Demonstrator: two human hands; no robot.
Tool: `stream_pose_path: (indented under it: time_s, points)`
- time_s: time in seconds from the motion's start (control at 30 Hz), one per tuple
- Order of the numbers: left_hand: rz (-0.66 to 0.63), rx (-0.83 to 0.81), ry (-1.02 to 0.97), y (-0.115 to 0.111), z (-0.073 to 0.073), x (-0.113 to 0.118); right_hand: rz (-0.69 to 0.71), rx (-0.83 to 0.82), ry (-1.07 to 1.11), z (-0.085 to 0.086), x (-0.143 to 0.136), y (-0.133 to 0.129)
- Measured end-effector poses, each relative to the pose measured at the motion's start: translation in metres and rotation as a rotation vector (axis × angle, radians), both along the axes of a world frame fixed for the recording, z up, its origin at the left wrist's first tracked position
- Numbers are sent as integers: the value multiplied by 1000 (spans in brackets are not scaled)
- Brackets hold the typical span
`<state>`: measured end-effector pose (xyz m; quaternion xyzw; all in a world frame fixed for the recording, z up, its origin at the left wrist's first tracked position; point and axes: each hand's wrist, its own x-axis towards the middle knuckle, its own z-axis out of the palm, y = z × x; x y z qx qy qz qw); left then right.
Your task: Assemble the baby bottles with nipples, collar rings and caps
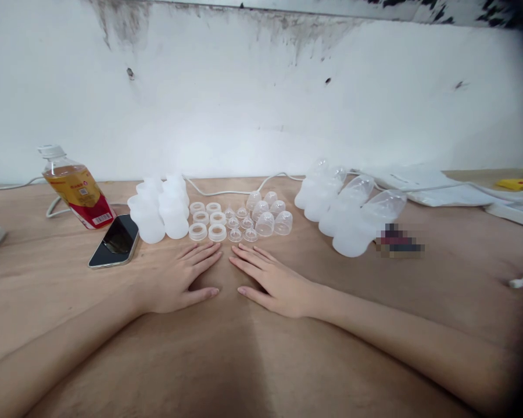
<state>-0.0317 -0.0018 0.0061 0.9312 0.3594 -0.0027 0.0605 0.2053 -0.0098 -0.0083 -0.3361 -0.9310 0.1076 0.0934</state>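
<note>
My left hand lies flat on the wooden table, fingers spread, holding nothing. Opposite it, my right hand also rests palm down with its fingers apart. Just beyond my fingertips stand rows of small parts: white collar rings, clear bottle nipples and clear dome caps. Several milky white baby bottle bodies stand behind my left hand. Farther right is a row of baby bottles with clear caps on top.
At the left are a phone and a drink bottle with a white cap. A white cable runs along the wall. White plastic bags and a yellow object lie at the right, near a blurred-out patch.
</note>
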Motion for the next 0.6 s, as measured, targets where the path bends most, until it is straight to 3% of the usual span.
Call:
stream_pose_path:
  time_s: [0.6]
  points:
    - [5, 0, -9, -1, 0, 2, 2, 16, 2, -1, 0, 1]
